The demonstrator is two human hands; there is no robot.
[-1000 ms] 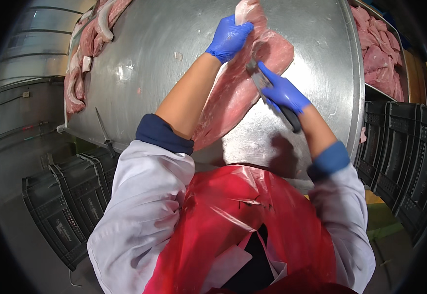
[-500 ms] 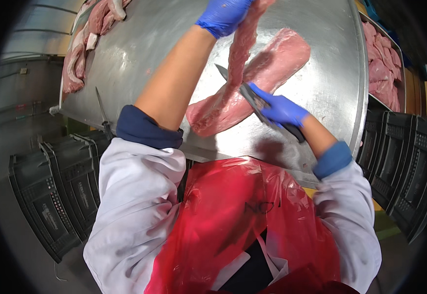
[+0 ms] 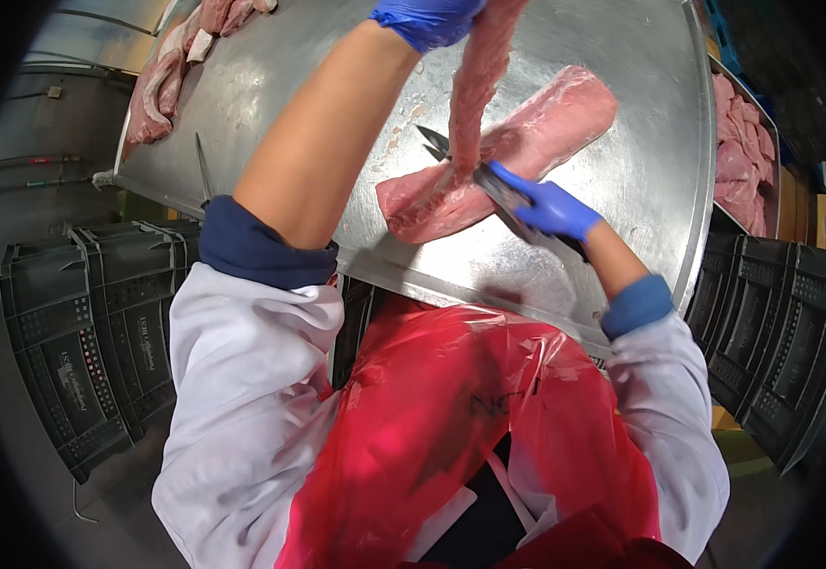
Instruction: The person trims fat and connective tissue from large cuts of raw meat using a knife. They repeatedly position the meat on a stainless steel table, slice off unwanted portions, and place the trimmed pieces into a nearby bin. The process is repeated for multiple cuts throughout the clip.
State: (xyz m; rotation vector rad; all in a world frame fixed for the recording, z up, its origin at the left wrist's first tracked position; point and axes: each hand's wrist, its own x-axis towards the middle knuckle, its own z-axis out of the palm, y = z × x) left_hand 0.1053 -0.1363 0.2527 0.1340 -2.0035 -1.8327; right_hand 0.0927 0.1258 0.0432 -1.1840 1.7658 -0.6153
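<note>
A long pink boneless loin of meat [image 3: 564,109] lies slantwise on the metal table, and a strip of meat [image 3: 479,85] rises from it. My left hand [image 3: 427,19], blue-gloved and partly cut off by the top edge, is closed on the strip's upper part and holds it taut. In my blue-gloved right hand [image 3: 550,207] is a dark-handled knife [image 3: 503,199]. Its blade passes behind the strip's base, and the tip shows on the strip's left side, with a second dark point below it, perhaps a reflection.
Another knife [image 3: 203,166] lies at the table's left edge. More meat pieces [image 3: 162,85] lie at the far left of the metal table [image 3: 290,66]. A tray of pink meat [image 3: 743,152] stands on the right. Black crates [image 3: 95,327] stand low on the left, and more crates [image 3: 763,322] on the right.
My left hand has moved slightly up and left, drawing the strip more upright. The loin sits a little farther right and up in view; my right hand has barely moved.
</note>
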